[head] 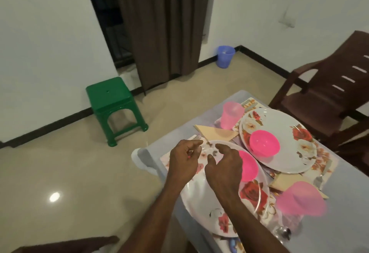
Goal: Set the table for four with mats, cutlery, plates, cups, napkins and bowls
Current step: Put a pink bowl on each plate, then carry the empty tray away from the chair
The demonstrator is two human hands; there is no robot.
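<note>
Two place settings crowd this corner of the table (339, 222), and both hands hover over the nearer one. The left hand (184, 163) hangs above the far-left edge of the near plate (201, 198), fingers loosely curled with nothing in them that I can make out, though a fork (198, 137) peeks out just past its fingertips. The right hand (224, 168) is spread and relaxed, empty, partly covering the near bowl (249, 167), which sits on that plate.

Now the risks. That near plate overhangs the table's edge toward the person, so a downward press from either hand could tip it, and the bowl with it. The far plate (279, 143) overlaps the near one's rim, so sliding either could drag the other, and the far bowl (264, 143) rides along. The mats (325, 161) underneath look skewed and bunched together, which I judge makes everything on top prone to shifting.

Watch the near cup (301, 198) too: it is blurred and appears tilted beside a folded napkin (287, 181), and a right-hand sweep could knock it. The far cup (231, 115) stands upright next to another napkin (217, 133). Something metal, perhaps a spoon (283, 232), lies near the bottom edge, too smeared to call. Only two settings show, so I judge much remains.
</note>
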